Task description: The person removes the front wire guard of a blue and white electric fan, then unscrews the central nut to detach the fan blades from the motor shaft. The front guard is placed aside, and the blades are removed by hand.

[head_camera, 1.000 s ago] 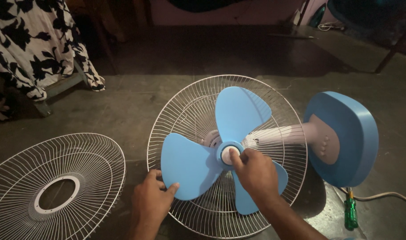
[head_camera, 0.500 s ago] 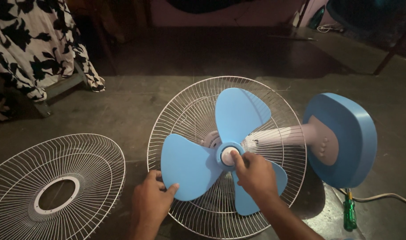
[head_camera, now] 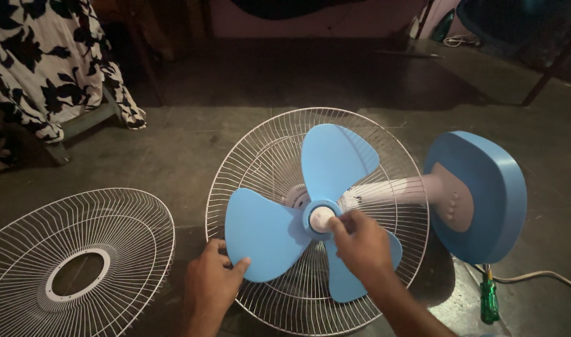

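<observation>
Open floor is seen between the detached grille and the rear guard. Passage rightward is blocked by the blue base; a screwdriver lies just beside it.

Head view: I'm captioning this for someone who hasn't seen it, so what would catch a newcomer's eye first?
The blue fan blades stand out at the centre, inside a white wire guard lying on the dark floor. The right hand pinches the white hub cap, while the left hand steadies the lower left blade. The blue base sits to the right, and a loose guard lies at far left.
</observation>
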